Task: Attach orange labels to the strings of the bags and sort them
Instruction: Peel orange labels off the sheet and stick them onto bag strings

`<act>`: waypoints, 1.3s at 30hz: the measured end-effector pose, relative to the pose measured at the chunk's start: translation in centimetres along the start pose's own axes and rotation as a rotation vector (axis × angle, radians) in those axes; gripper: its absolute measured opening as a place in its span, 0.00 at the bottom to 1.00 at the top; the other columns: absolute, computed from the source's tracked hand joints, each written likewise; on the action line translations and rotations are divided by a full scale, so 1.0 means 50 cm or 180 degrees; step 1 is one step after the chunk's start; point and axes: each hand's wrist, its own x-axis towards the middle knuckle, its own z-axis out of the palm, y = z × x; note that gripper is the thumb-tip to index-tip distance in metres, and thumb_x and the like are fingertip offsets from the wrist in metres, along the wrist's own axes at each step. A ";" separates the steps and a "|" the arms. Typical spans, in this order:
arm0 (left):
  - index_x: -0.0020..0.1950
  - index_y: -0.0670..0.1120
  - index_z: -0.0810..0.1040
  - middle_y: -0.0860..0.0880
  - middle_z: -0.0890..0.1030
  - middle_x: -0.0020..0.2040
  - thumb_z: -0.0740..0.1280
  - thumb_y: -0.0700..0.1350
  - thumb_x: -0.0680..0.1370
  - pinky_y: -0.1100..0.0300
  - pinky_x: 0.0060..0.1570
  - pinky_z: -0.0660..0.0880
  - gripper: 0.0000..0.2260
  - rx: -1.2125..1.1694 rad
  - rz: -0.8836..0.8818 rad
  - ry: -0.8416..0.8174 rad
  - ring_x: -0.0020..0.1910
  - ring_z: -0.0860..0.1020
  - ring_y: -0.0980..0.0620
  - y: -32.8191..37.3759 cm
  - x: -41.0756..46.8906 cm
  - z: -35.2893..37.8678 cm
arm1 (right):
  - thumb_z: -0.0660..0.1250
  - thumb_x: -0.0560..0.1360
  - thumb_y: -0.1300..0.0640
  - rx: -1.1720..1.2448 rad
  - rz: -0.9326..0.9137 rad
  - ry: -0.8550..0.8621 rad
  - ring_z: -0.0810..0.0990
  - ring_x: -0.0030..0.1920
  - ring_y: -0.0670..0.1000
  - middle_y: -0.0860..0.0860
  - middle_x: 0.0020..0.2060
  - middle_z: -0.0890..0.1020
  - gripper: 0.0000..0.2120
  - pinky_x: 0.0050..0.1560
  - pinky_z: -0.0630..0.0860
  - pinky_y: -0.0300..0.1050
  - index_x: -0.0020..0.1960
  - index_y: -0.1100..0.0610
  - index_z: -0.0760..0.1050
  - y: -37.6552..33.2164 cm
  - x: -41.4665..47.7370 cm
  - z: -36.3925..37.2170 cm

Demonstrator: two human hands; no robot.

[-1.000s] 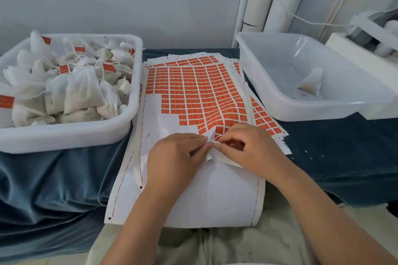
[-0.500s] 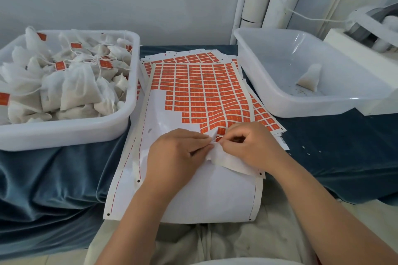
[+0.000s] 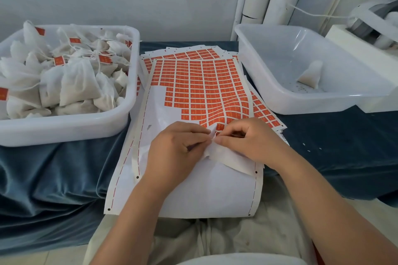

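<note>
A sheet of orange labels (image 3: 200, 86) lies in front of me on the blue cloth, its near part peeled bare. Over the sheet's near edge my left hand (image 3: 174, 148) and my right hand (image 3: 249, 142) meet fingertip to fingertip. Between them they pinch the top of a white bag (image 3: 228, 158) that lies under my right palm. My right fingers curl over an orange label, mostly hidden. The bag's string is too thin to make out clearly.
A white tub (image 3: 71, 122) on the left is piled with several labelled bags (image 3: 71, 83). A second white tub (image 3: 323, 105) on the right holds one bag (image 3: 311, 74). More label sheets (image 3: 265, 114) lie underneath. White pipes and a machine stand at the back right.
Both hands stay pinched together at the bag's top, with only small finger shifts. The view has tilted slightly, so the tubs sit a little higher in the frame.
</note>
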 end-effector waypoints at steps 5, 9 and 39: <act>0.54 0.50 0.90 0.54 0.88 0.53 0.71 0.52 0.77 0.72 0.52 0.70 0.12 0.0013 -0.0065 0.0028 0.49 0.77 0.64 -0.004 0.000 0.002 | 0.73 0.78 0.44 -0.0124 -0.0083 0.0149 0.81 0.50 0.36 0.33 0.43 0.84 0.04 0.46 0.73 0.35 0.45 0.39 0.85 0.002 -0.004 -0.001; 0.54 0.50 0.90 0.53 0.88 0.52 0.76 0.48 0.76 0.70 0.51 0.72 0.08 0.0062 -0.0045 0.0026 0.50 0.78 0.61 -0.007 0.000 0.005 | 0.74 0.76 0.41 -0.0543 -0.0402 0.0249 0.80 0.50 0.35 0.31 0.43 0.83 0.02 0.44 0.72 0.29 0.46 0.37 0.83 -0.007 -0.010 0.008; 0.55 0.51 0.90 0.54 0.87 0.56 0.76 0.46 0.78 0.65 0.52 0.77 0.07 0.0031 0.0001 -0.0074 0.55 0.78 0.60 -0.008 0.000 0.004 | 0.73 0.79 0.48 -0.0433 -0.0168 0.0098 0.79 0.50 0.34 0.32 0.42 0.84 0.06 0.44 0.72 0.31 0.44 0.38 0.82 -0.006 -0.007 -0.007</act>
